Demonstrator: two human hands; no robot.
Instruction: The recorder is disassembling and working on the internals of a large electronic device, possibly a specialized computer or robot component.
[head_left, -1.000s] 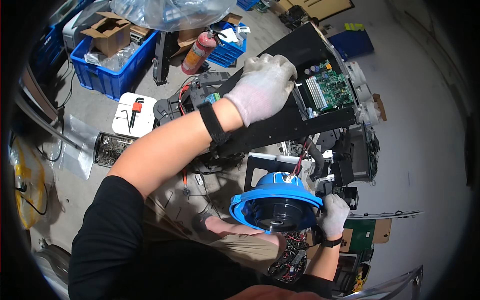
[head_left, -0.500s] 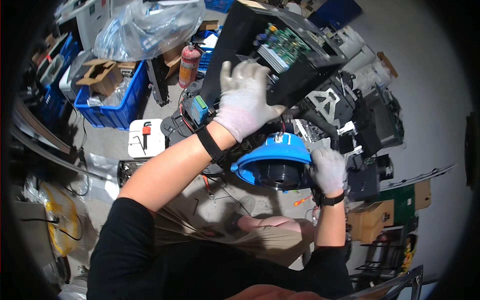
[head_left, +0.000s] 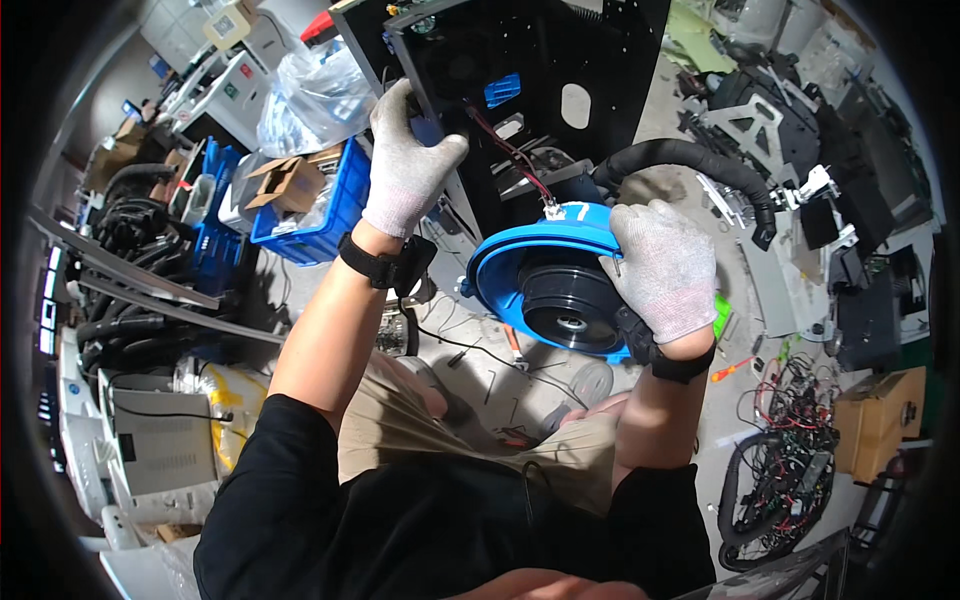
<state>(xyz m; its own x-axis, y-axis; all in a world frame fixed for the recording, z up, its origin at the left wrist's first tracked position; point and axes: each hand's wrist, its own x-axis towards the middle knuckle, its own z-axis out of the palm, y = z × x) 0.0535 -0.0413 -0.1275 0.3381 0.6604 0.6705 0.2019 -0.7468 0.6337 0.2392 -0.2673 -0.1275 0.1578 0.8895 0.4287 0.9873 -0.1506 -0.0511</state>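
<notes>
My left hand (head_left: 412,165), in a pale grey work glove, grips the near left edge of a black metal cabinet (head_left: 540,60), fingers on one side and thumb on the other. My right hand (head_left: 665,265), gloved alike, is closed on the rim of a round blue plastic housing (head_left: 545,235). A black ribbed cylinder (head_left: 570,305), which looks like a motor, sits inside that housing. Red and dark wires (head_left: 510,150) run from the housing's top up to the cabinet. What my right fingertips touch inside the rim is partly hidden.
A black corrugated hose (head_left: 690,155) curves right of the cabinet. On the floor lie an orange screwdriver (head_left: 730,372), hex keys and a tangle of wires (head_left: 795,450). At left stands a blue crate (head_left: 320,235) holding a cardboard box. Black and white metal parts crowd the right.
My left hand has shifted left from the cabinet's side to its edge. The cabinet has turned, now showing a flat perforated panel. The blue housing is tilted more, still in my right hand.
</notes>
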